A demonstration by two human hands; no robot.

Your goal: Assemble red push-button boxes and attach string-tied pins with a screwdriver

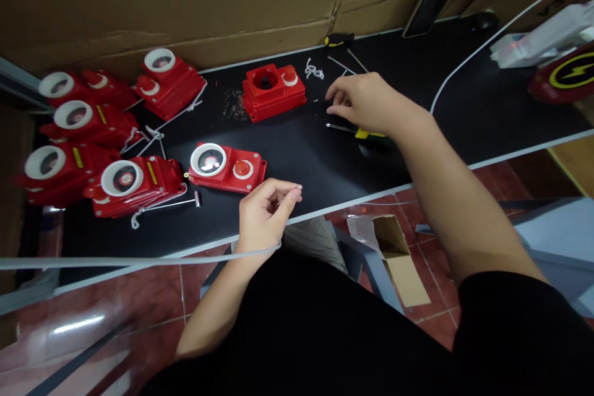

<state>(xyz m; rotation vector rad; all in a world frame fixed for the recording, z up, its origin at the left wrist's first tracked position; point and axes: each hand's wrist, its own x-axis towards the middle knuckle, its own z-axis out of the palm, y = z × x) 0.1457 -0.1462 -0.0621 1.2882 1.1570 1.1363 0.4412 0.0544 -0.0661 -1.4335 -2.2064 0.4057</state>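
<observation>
Near the front edge of the table, my left hand [265, 213] is closed, thumb pressed to the forefinger; a tiny pale speck shows at its fingertips, too small to name. Just behind it lies a red call-point box [227, 168] with a white-ringed round window and a red button. My right hand [355, 99] hovers over the black tabletop, fingers loosely bent and apart, with nothing visible in them. Below that hand lies a screwdriver [363, 133] with a yellow and dark handle, partly hidden by the wrist. A red box with an open round hole [273, 91] stands farther back.
Several red boxes [126, 180] with small hammers and white cords crowd the left. Dark crumbs [234, 105], a white cord [314, 69], thin metal rods [357, 62] and another screwdriver [338, 40] lie towards the cardboard behind. A grey cable [139, 262] crosses my left wrist.
</observation>
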